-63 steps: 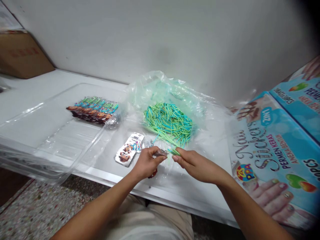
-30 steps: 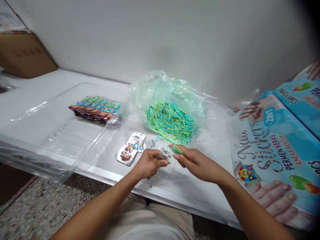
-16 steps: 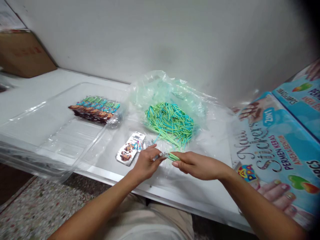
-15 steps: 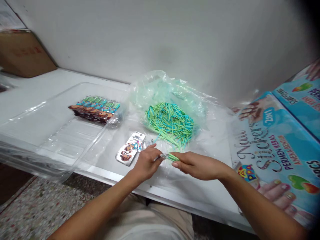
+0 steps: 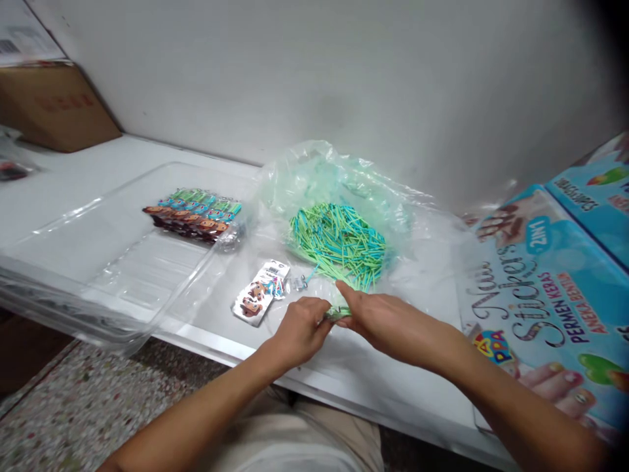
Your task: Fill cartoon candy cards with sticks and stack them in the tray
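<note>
Over the front of the table, my two hands meet around a short bundle of green sticks. My left hand is closed, pinching the left end of the bundle, where something shiny and greyish shows; its fingertips are partly hidden. From the other side, my right hand holds the bundle with the thumb raised and the fingers tucked beneath. Just behind them, a heap of thin green and blue sticks lies in an open clear plastic bag. A silver packet with printed cartoon faces lies left of my left hand.
At left, a clear plastic tray holds a row of brown, blue and green packets. Blue printed candy boxes stand close to my right arm. A cardboard box sits at the back left, and a wall rises behind the table.
My right hand has moved closer to my left, and its thumb has lifted off the green sticks. The shiny end at my left fingers is now less visible. The view has shifted slightly.
</note>
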Available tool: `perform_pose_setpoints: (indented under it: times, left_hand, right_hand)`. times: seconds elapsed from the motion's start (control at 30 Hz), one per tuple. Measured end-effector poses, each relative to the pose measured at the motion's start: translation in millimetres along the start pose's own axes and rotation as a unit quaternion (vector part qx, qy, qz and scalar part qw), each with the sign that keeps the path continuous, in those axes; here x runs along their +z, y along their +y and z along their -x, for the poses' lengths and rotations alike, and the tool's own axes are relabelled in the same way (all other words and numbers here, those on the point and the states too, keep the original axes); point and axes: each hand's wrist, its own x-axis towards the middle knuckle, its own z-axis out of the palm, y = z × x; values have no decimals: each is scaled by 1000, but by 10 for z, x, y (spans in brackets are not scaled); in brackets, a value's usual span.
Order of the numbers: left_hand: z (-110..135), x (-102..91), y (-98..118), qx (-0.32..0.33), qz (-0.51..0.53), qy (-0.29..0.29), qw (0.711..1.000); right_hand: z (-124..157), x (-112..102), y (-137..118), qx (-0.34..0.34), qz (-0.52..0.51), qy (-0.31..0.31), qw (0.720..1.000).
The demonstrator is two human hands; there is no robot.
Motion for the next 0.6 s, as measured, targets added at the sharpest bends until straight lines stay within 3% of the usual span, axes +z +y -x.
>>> perform_pose_setpoints:
  times: [0.13,0.3,0.37,0.5,0.6]
  left_hand:
    - [-9,-71,82,-96,119,-24,988]
    - [-6,-129,143,-150,212,-30,965]
    - [-16,-132,163,-181,290,-31,939]
    - [-39,-90,175,-228,472,-9,851]
    - [-38,-67,177,-234,527,30,817]
  right_hand:
    - [-7,-43,-47,6,45,16,999]
    - [-38,-43,-139,34,106,20,994]
    - [-49,-40,-165,50,88,42,994]
    - [-68,24,-181,95,-15,139,986]
    - [-78,109,-154,86,-84,213,970]
